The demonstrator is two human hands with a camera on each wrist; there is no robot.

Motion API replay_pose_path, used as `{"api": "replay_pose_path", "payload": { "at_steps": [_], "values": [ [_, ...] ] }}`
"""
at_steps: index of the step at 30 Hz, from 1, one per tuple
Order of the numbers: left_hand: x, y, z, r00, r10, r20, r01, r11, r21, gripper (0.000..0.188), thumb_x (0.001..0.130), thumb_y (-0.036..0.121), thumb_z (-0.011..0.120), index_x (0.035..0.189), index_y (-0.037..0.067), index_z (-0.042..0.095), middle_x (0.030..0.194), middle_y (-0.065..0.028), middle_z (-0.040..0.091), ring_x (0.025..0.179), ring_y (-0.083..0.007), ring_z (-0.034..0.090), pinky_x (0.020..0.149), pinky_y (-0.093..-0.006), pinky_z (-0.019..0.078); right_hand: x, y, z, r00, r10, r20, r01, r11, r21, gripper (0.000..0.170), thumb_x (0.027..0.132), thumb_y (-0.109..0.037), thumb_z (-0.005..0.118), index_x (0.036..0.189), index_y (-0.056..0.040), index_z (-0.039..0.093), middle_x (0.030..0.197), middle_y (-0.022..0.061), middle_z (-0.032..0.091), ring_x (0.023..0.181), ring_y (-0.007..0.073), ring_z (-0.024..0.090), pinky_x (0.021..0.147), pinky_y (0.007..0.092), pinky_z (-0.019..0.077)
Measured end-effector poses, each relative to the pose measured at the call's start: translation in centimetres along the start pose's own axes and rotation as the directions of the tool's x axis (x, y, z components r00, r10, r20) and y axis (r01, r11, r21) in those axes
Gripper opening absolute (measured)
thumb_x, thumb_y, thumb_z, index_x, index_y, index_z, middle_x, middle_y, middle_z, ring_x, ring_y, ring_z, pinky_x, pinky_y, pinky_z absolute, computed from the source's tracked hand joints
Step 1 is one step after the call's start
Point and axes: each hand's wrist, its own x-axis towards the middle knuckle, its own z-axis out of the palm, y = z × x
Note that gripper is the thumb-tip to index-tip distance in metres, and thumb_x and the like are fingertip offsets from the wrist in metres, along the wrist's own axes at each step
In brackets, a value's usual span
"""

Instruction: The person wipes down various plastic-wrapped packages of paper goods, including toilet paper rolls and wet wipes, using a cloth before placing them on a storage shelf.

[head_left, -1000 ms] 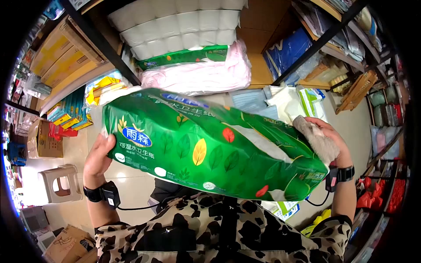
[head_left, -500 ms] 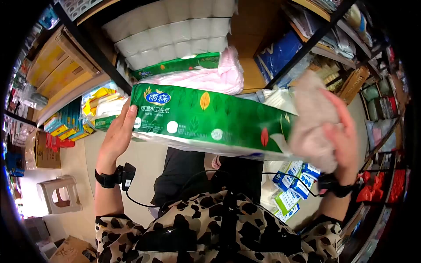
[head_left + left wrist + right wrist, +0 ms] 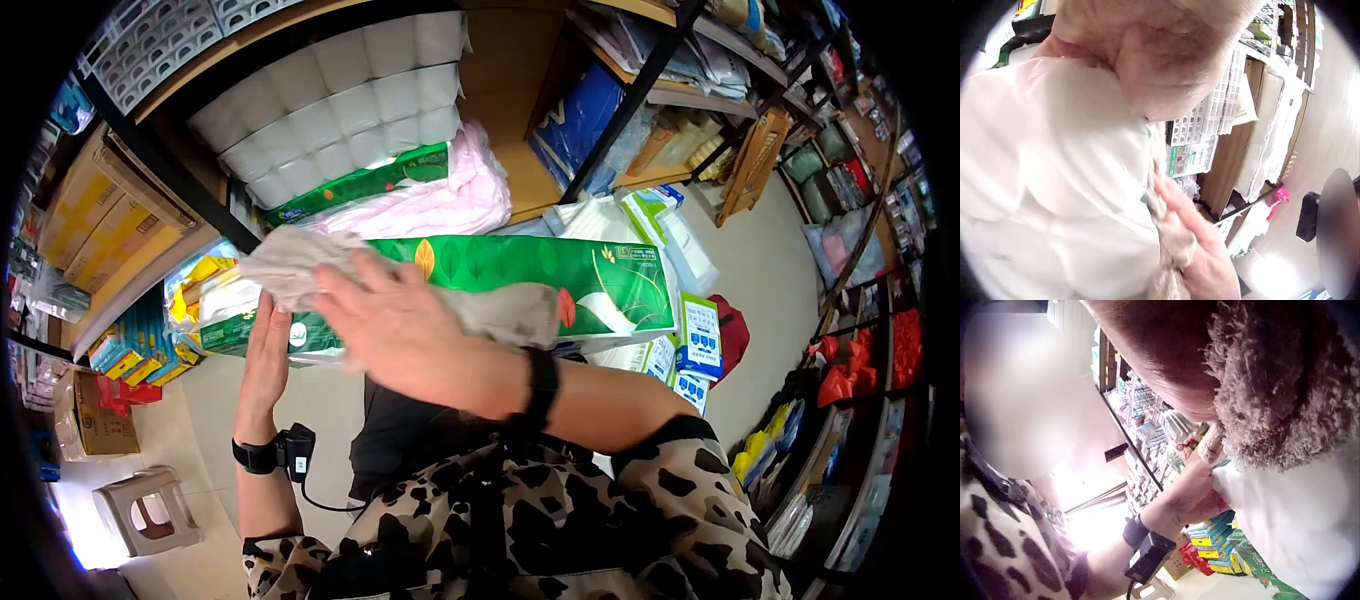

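Observation:
A long green-wrapped pack of toilet paper (image 3: 620, 285) lies level in front of my body. My left hand (image 3: 265, 355) holds its left end, the thumb up along the front face. In the left wrist view the pack's pale underside (image 3: 1072, 156) bulges beside the palm. My right hand (image 3: 410, 330) reaches across to the pack's left part with a greyish-beige fluffy cloth (image 3: 300, 265) in its grip, and lays it on the green wrapper. The cloth covers the printed logo; one end of it trails right. In the right wrist view its shaggy pile (image 3: 1279, 394) shows close up.
Ahead stands a shelf with a large pack of white rolls (image 3: 330, 110) and a pink-wrapped bundle (image 3: 430, 195). Blue and white packs (image 3: 700, 335) lie on the floor at right. A plastic stool (image 3: 150, 510) stands at left, below cartons (image 3: 110, 210) on a shelf.
My right hand has left the pack's right end and swept the cloth leftwards over to its left end. The pack has turned from tilted to nearly level; my left hand keeps its left end.

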Motion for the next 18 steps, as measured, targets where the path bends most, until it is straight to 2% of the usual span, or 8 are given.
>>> {"api": "replay_pose_path", "payload": {
  "at_steps": [4, 6, 8, 10, 13, 14, 17, 18],
  "values": [
    [0.2, 4.1, 1.7, 0.990, 0.093, -0.110, -0.094, 0.996, -0.003, 0.068, 0.098, 0.046, 0.039, 0.147, 0.001, 0.024, 0.147, -0.0150, 0.032, 0.135, -0.0232, 0.031, 0.111, -0.0316, 0.0211, -6.2, 5.7, -4.1, 0.969, 0.231, 0.090, -0.224, 0.972, -0.074, 0.059, 0.073, -0.016, 0.066, 0.129, -0.0127, 0.050, 0.134, 0.0100, 0.044, 0.112, 0.0311, 0.047, 0.090, 0.0436, 0.0460],
    [0.4, 4.3, 1.9, 0.989, 0.099, -0.108, -0.101, 0.995, -0.013, 0.066, 0.098, 0.045, 0.039, 0.147, 0.003, 0.024, 0.148, -0.0146, 0.032, 0.135, -0.0230, 0.030, 0.111, -0.0313, 0.0208, -9.0, 8.6, -6.4, 0.892, 0.435, 0.122, -0.416, 0.896, -0.156, 0.059, 0.075, -0.015, 0.066, 0.131, -0.0123, 0.049, 0.135, 0.0097, 0.044, 0.108, 0.0315, 0.049, 0.091, 0.0404, 0.0458],
    [0.3, 4.8, 2.4, 0.990, 0.095, -0.108, -0.100, 0.994, -0.041, 0.066, 0.097, 0.044, 0.040, 0.147, 0.004, 0.024, 0.148, -0.0145, 0.032, 0.136, -0.0235, 0.029, 0.111, -0.0312, 0.0199, -11.5, 10.9, -8.3, 0.812, 0.577, 0.094, -0.537, 0.800, -0.269, 0.054, 0.078, -0.014, 0.064, 0.130, -0.0131, 0.051, 0.131, 0.0114, 0.049, 0.105, 0.0327, 0.050, 0.092, 0.0394, 0.0450],
    [0.3, 4.8, 2.6, 0.990, 0.096, -0.105, -0.101, 0.994, -0.049, 0.066, 0.098, 0.044, 0.040, 0.147, 0.004, 0.025, 0.148, -0.0141, 0.032, 0.136, -0.0230, 0.030, 0.111, -0.0312, 0.0202, -14.6, 14.0, -8.8, 0.753, 0.658, -0.004, -0.633, 0.724, -0.275, 0.046, 0.080, -0.014, 0.064, 0.125, -0.0119, 0.057, 0.130, 0.0149, 0.051, 0.105, 0.0366, 0.051, 0.094, 0.0412, 0.0440],
    [0.1, 4.2, 2.8, 0.990, 0.092, -0.111, -0.099, 0.993, -0.057, 0.064, 0.098, 0.043, 0.040, 0.147, 0.004, 0.025, 0.148, -0.0133, 0.031, 0.135, -0.0223, 0.030, 0.111, -0.0313, 0.0206, -19.0, 18.4, -9.3, 0.742, 0.659, -0.123, -0.666, 0.746, -0.025, 0.037, 0.083, -0.008, 0.059, 0.120, -0.0106, 0.062, 0.127, 0.0169, 0.053, 0.106, 0.0371, 0.052, 0.095, 0.0407, 0.0432],
    [0.1, 3.9, 2.8, 0.989, 0.089, -0.116, -0.096, 0.993, -0.061, 0.064, 0.098, 0.043, 0.039, 0.147, 0.004, 0.026, 0.148, -0.0131, 0.031, 0.135, -0.0221, 0.030, 0.111, -0.0313, 0.0208, -19.4, 18.3, -9.2, 0.722, 0.676, -0.147, -0.679, 0.733, 0.035, 0.033, 0.086, -0.005, 0.053, 0.116, -0.0103, 0.065, 0.125, 0.0172, 0.055, 0.113, 0.0337, 0.051, 0.097, 0.0377, 0.0418],
    [0.2, 3.1, 2.5, 0.988, 0.098, -0.121, -0.106, 0.992, -0.062, 0.063, 0.099, 0.043, 0.039, 0.147, 0.004, 0.026, 0.149, -0.0123, 0.031, 0.135, -0.0214, 0.031, 0.111, -0.0314, 0.0212, -21.8, 21.2, -9.5, 0.689, 0.708, -0.155, -0.602, 0.679, 0.420, 0.029, 0.088, -0.007, 0.054, 0.115, -0.0071, 0.065, 0.122, 0.0170, 0.056, 0.117, 0.0305, 0.050, 0.098, 0.0349, 0.0404],
    [0.3, 3.2, 2.4, 0.988, 0.094, -0.124, -0.102, 0.993, -0.059, 0.063, 0.099, 0.042, 0.039, 0.147, 0.004, 0.026, 0.149, -0.0121, 0.031, 0.135, -0.0212, 0.031, 0.111, -0.0314, 0.0213, -22.6, 22.2, -10.1, 0.674, 0.733, -0.092, -0.616, 0.626, 0.478, 0.032, 0.094, -0.019, 0.052, 0.122, -0.0079, 0.061, 0.126, 0.0155, 0.055, 0.121, 0.0257, 0.048, 0.100, 0.0327, 0.0370]
  ]
}}
